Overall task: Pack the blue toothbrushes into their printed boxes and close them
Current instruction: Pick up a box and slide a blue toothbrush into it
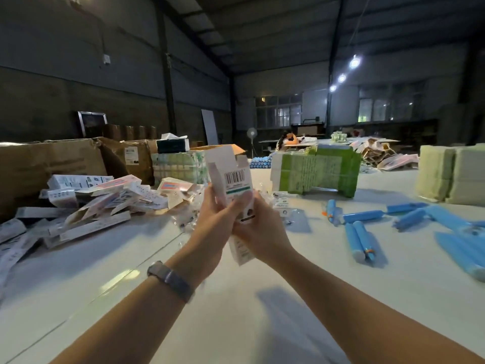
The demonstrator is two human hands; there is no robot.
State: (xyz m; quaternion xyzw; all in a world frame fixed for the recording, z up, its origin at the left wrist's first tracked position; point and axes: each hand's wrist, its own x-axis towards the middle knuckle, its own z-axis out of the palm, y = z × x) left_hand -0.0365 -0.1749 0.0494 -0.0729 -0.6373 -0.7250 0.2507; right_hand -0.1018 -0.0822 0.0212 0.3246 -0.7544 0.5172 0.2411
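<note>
I hold one printed white box (233,179) upright over the white table (262,324), its top flaps standing open and a barcode facing me. My left hand (214,222) grips its left side with fingers wrapped across the front. Against the lower right part of the box, my right hand (258,227) curls round it. The box's bottom end pokes out below my hands. Several blue toothbrushes (358,241) lie loose on the table to the right. A heap of flat and folded printed boxes (105,198) lies to the left.
Brown cartons (52,164) stand at the far left. Green-printed packs (317,169) and pale stacked bundles (451,174) sit at the back right. Crumpled clear wrappers (185,219) lie just beyond my hands. A person sits at a far table (287,140).
</note>
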